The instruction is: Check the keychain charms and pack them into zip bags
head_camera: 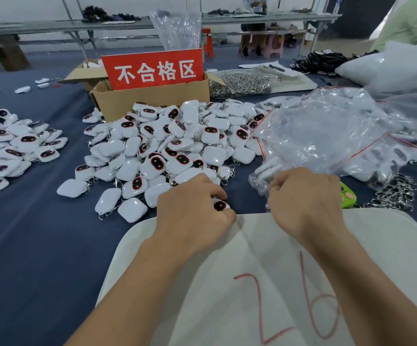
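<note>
The big heap of white keychain charms sits in the middle of the dark blue table cloth, and everything else is placed around it. Just behind the heap stands an open cardboard box with a red sign in white characters propped in it. Behind the heap and to its right lies a mound of loose metal key rings. Well to the left of the heap is a second, smaller pile of charms. Right of the heap, touching its edge, spreads a crumpled mass of clear zip bags with red seal strips, some already holding charms.

On the near side of the heap lies a white board with "26" scrawled on it in red. Both bare hands work at its far edge, close together but not touching. The left hand is curled shut over a single charm, whose dark oval face peeks out between the fingers, right at the foot of the heap. The right hand is closed into a loose fist, pinching the mouth of a clear zip bag that trails back toward the bag pile. Just beyond that hand a small green object pokes out, with more metal rings beside it
</note>
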`<state>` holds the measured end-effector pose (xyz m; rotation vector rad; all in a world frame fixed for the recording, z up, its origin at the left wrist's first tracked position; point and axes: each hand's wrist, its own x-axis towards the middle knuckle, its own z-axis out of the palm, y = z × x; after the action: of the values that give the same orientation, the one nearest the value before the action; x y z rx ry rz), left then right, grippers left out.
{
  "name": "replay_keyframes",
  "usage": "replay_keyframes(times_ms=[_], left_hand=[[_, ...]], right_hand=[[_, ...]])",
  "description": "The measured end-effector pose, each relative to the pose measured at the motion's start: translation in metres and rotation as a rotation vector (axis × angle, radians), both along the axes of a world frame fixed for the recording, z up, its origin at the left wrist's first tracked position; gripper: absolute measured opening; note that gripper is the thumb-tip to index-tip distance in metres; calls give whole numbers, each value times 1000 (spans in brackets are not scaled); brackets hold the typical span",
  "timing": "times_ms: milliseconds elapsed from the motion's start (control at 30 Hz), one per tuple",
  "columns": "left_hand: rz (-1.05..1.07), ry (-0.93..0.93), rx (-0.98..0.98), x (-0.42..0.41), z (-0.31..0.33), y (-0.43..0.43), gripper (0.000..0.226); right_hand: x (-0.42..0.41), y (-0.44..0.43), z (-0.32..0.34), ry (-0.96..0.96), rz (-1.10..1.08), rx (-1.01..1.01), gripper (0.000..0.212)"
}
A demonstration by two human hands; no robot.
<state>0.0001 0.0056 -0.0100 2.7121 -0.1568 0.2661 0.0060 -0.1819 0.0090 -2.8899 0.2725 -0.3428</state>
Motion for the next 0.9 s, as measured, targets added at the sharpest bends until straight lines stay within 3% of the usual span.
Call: replay_keyframes(times_ms=[100,267,333,433,467,567,667,733,833,900], left_hand=[[3,9,-10,1,-2,1,39],[-7,-7,-35,4,-2,4,31],[-7,-23,-29,4,-3,6,29],[-3,-48,-31,2,-4,6,28],[0,-59,-36,2,-3,5,25],[38,-89,-75,1,-1,6,15],[51,-93,-96,0,-3,5,13],[53,-121,-137,0,-4,2,17],[52,-135,-253,3,-5,-2,21],[55,-128,-343,4,-5,-1,20]], right_hand=[[-2,-1,2,-20,5,17,12],[-5,5,2,-373,72,342,27],[-5,10,0,-254,185,217,41],[-5,14,-7,76,299,52,59],[-4,12,-8,107,278,109,54],[-1,5,-8,-45,131,344,25],[-2,3,-6,-44,91,202,21],[0,1,-5,20,199,227,25],[-3,1,4,217,395,602,58],[-4,4,3,200,415,543,66]])
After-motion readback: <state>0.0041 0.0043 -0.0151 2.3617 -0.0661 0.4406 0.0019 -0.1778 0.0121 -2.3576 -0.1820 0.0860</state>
